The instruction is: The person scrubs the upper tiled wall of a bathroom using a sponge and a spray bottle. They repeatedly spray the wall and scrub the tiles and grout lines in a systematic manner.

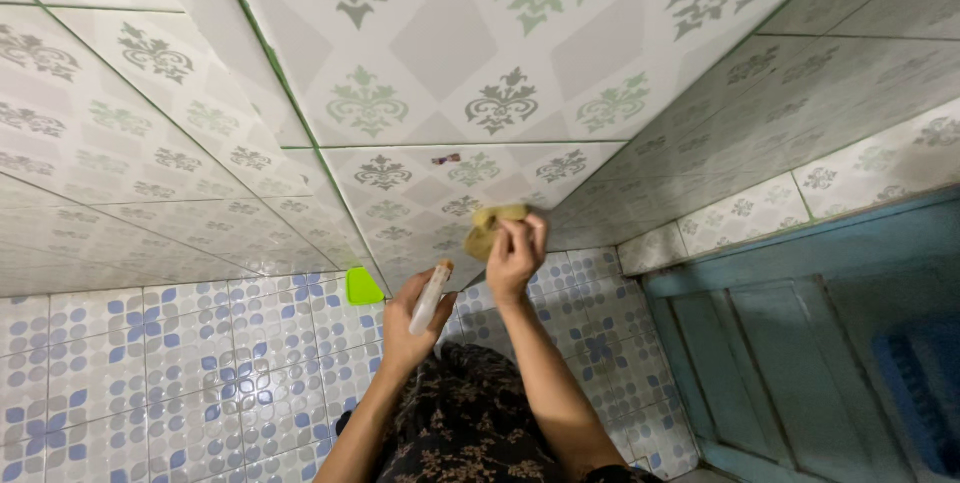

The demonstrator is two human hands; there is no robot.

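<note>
My right hand [516,259] presses a yellow-brown sponge [488,224] against the patterned white wall tile [420,183], low on the wall near the corner. My left hand [412,323] is closed around a slim clear spray bottle [431,297] with a pale top, held just left of and below the sponge. Both forearms reach out from the bottom of the view over my dark floral clothing [470,423].
A bright green triangular object [363,287] sits at the wall's base to the left of my hands. Blue and white floor tiles [200,363] spread below. A blue wooden door [800,343] stands at the right, with a dark blue thing [925,393] by the right edge.
</note>
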